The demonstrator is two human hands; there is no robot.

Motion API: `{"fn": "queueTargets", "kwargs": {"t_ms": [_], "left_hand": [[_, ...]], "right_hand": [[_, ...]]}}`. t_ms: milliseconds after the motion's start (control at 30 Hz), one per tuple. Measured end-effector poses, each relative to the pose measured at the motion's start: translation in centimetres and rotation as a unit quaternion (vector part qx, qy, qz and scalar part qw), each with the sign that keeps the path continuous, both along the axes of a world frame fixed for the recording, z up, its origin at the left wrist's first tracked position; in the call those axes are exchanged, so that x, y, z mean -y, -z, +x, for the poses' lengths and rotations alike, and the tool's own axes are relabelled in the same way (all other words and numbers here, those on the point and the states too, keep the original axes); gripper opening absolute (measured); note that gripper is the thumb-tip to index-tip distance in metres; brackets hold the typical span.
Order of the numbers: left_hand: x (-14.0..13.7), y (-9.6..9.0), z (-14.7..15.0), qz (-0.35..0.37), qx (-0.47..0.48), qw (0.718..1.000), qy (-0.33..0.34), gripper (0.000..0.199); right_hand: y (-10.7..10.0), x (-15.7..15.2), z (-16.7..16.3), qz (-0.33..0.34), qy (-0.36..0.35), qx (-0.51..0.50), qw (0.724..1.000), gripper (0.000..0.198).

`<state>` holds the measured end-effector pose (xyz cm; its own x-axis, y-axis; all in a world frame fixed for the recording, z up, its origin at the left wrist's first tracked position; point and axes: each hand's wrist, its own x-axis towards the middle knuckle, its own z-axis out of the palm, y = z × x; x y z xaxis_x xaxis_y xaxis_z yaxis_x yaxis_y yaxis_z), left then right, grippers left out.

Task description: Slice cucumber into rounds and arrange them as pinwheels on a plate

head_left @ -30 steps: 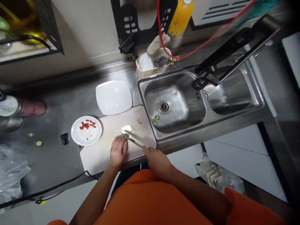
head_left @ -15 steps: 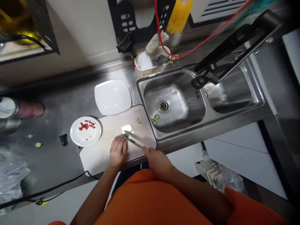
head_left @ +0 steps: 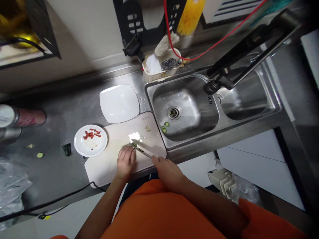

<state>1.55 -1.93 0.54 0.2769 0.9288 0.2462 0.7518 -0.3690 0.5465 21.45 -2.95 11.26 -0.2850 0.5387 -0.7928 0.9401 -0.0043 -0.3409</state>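
Note:
My right hand [head_left: 168, 171] is closed round the handle of a kitchen knife [head_left: 147, 154]. Thin green-skinned slices, which look like cucumber, cling to its blade. Right beside the blade's far end, my left hand [head_left: 126, 160] presses down on the white cutting board [head_left: 104, 171] with fingers curled; whatever they hold is hidden beneath them. A pale green slice [head_left: 148, 128] lies near the board's right corner. Overlapping the board's left side is a round white plate [head_left: 84, 149] with small red pieces [head_left: 90, 134] on it.
Behind the board stands a square white plate [head_left: 119, 103]. The steel sink [head_left: 189, 132] at right holds several green slices [head_left: 163, 129]; a black faucet [head_left: 211, 87] reaches over it. A dark green stub [head_left: 66, 149] and a pink can [head_left: 31, 116] are at left. A black cable [head_left: 62, 198] crosses the front edge.
The view has shifted very slightly. Both hands and the knife stay in nearly the same place.

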Motion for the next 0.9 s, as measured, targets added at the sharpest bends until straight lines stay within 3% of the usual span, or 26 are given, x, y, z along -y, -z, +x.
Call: {"fn": "queueTargets", "kwargs": {"t_ms": [567,900], "left_hand": [[0.1,0.1,0.1,-0.003,0.01,1.0,-0.003,0.018],[0.2,0.3,0.1,-0.011,0.017,1.0,-0.001,0.023]], "right_hand": [[1.1,-0.7,-0.7,0.024,-0.008,-0.008,1.0,0.034],[3.1,-1.4,-2.3,0.044,0.015,-0.017,0.999,0.035]]}}
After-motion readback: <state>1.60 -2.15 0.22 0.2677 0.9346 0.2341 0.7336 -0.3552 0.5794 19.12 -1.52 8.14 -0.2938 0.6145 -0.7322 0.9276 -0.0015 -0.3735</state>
